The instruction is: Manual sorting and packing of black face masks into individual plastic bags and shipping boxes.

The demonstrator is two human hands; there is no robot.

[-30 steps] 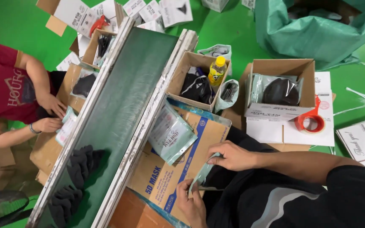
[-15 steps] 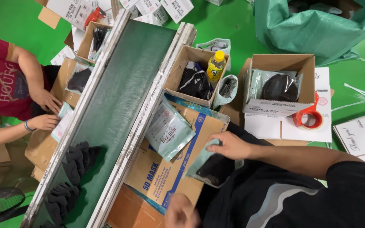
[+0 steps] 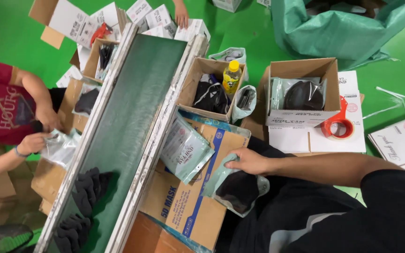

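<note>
right hand (image 3: pixel 251 161): forearm reaching in from right, fingers pinched on top edge of pale green plastic pouch holding a black mask (image 3: pixel 236 187) | pouch over lap, against flattened brown cardboard box (image 3: pixel 198 206) | left hand: out of frame | beside: green conveyor belt (image 3: pixel 127 122)

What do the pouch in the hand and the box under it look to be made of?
The pouch in the right hand looks like thin plastic film, pale green and partly clear: it creases, shines, and shows a black item inside. The box beneath looks like brown corrugated cardboard, matte, with blue print and a folded flap edge.
</note>
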